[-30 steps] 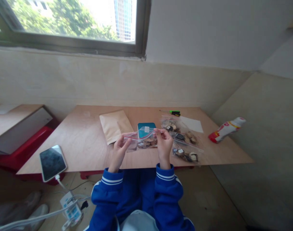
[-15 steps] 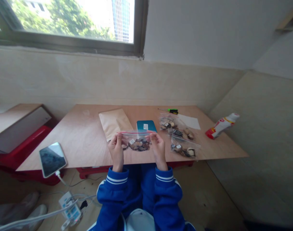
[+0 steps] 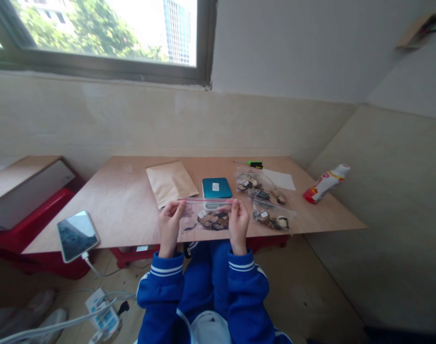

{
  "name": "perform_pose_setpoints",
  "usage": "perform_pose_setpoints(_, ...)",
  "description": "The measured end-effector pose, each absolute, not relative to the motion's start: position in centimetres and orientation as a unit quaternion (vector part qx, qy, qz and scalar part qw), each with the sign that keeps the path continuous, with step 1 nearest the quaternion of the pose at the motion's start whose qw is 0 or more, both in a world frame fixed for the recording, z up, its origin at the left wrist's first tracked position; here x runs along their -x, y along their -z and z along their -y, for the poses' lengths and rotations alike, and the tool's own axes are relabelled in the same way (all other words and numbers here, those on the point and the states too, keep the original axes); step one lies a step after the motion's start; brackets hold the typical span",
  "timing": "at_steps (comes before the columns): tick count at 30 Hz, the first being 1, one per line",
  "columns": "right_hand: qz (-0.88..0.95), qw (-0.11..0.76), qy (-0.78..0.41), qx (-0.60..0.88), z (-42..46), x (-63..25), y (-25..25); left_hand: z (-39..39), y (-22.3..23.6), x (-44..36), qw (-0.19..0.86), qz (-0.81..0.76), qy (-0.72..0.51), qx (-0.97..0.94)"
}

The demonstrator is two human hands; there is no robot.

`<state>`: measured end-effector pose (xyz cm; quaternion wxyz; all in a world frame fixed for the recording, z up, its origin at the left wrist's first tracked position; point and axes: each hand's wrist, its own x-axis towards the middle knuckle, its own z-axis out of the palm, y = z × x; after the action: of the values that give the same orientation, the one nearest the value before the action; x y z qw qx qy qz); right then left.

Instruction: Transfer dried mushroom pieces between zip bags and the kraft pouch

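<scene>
A clear zip-lock bag (image 3: 211, 220) hangs between my hands at the table's front edge, its red-lined zip side up. Brown dried slices and a small white label show inside it. My left hand (image 3: 170, 222) pinches the bag's top left corner, and my right hand (image 3: 238, 220) pinches the top right corner. Just beyond the bag lies a teal square box (image 3: 217, 188) with a white label. A kraft paper pouch (image 3: 171, 181) rests behind my left hand. To the right of my right hand lie more filled zip-lock bags, the nearest one (image 3: 273, 218) close to the front edge.
A red-and-white bottle (image 3: 325, 184) leans at the table's right side. Behind the bags are a green-and-black screwdriver (image 3: 255, 164) and white paper (image 3: 280, 179). A phone (image 3: 77, 235) with a charging cable overhangs the left front edge. A power strip (image 3: 102, 310) lies on the floor.
Both hands have sunk slightly with the bag, and the left has shifted a little left. The bag has come down from in front of the teal box, which now shows more fully.
</scene>
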<state>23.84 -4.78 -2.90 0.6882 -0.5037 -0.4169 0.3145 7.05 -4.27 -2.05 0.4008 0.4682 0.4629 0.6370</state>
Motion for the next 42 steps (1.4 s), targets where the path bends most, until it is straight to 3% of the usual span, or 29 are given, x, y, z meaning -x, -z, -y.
perform_pose_setpoints(7,0.406,0.709,-0.259,0.514,5.2,-23.7,3.1,4.9,1.7,-7.5,0.433,-0.433,-0.646,-0.456)
perform_pose_setpoints(12,0.395,0.713,-0.228,0.532,5.2,-23.0,2.9,5.1,2.0,-8.3,0.393,-0.459,-0.669,-0.433)
perform_pose_setpoints(18,0.406,0.71,-0.282,0.501,4.1,-23.0,4.0,5.2,2.7,-9.4,0.359,-0.484,-0.697,-0.389)
perform_pose_setpoints(26,0.456,0.637,-0.397,0.479,3.7,-24.3,5.5,4.5,4.2,-9.6,0.399,-0.467,-0.698,-0.369)
perform_pose_setpoints(34,0.435,0.656,-0.345,0.511,2.9,-25.4,5.9,3.8,4.6,-9.5,0.478,-0.433,-0.65,-0.402)
perform_pose_setpoints(42,0.455,0.66,-0.324,0.503,2.9,-25.9,5.5,3.8,4.9,-9.5,0.491,-0.442,-0.647,-0.382)
